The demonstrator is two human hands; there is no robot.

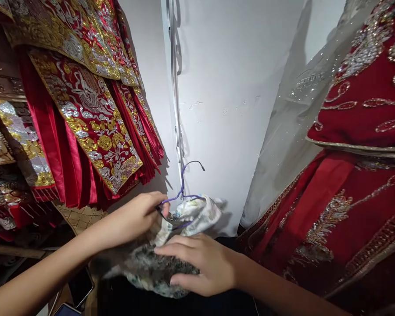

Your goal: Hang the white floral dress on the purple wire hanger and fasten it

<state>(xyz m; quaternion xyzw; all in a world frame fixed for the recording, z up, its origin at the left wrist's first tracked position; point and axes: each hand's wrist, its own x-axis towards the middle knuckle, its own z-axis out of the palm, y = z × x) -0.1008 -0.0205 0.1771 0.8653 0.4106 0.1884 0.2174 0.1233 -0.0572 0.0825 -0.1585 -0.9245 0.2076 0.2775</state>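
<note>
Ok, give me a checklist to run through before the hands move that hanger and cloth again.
1. Left hand has the purple hanger: ok, fingertips pinch its wire.
2. Right hand steadies the printed cloth: ok, palm lies flat on it.
3. Cloth sits properly on the hanger: not ok, it is bunched around the wire.
4. Hook free: ok, it points up in front of the white wall.
5. Red embroidered garments clear of the hanger: ok, apart.
6. Phone safe below the left arm: cannot tell.
</note>
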